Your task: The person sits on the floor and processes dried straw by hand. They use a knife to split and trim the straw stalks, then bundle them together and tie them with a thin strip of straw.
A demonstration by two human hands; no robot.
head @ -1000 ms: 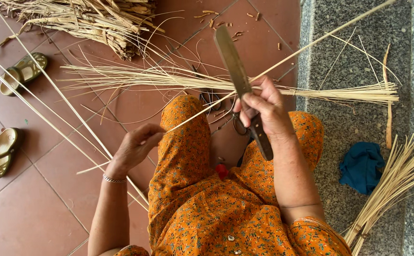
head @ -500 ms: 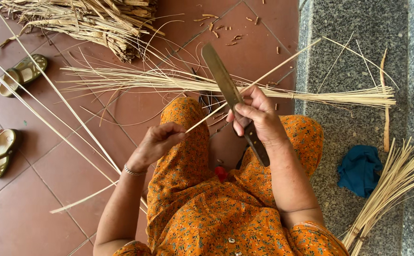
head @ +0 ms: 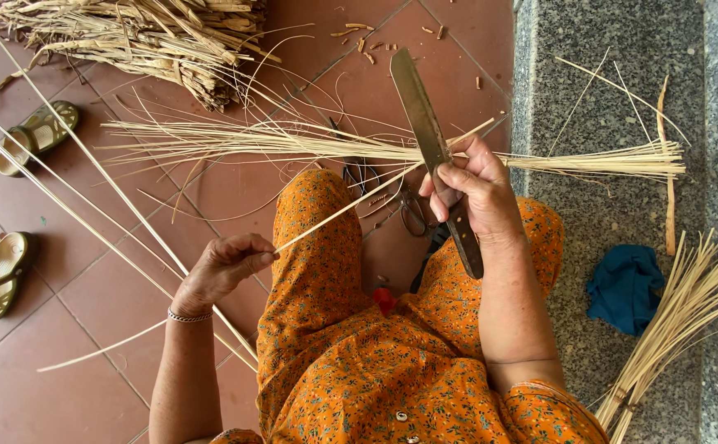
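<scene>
Head view, near to far: left hand point(head: 226, 267) pinched the near end of a thin cane strip point(head: 375, 196), keeping it taut across the lap; right hand point(head: 472, 191) clenched a long knife point(head: 429, 144), blade laid against the strip. Beyond lay split strips point(head: 293, 141) and husks point(head: 141, 37). No packages or labels showed.

I see my left hand point(head: 226, 265) at the left of the lap, pinching the near end of a thin strip point(head: 375, 191) that runs up and right to the knife point(head: 433, 152) in my right hand point(head: 470, 193). A bundle of strips point(head: 310, 141) lies across the floor point(head: 63, 329) just beyond the knees, a heap of husks point(head: 145, 37) behind it. Two sandals point(head: 1, 275) sit far left. On the stone step point(head: 589, 99) at the right lie a cloth point(head: 626, 288) and, beside it, another sheaf point(head: 688, 316).
</scene>
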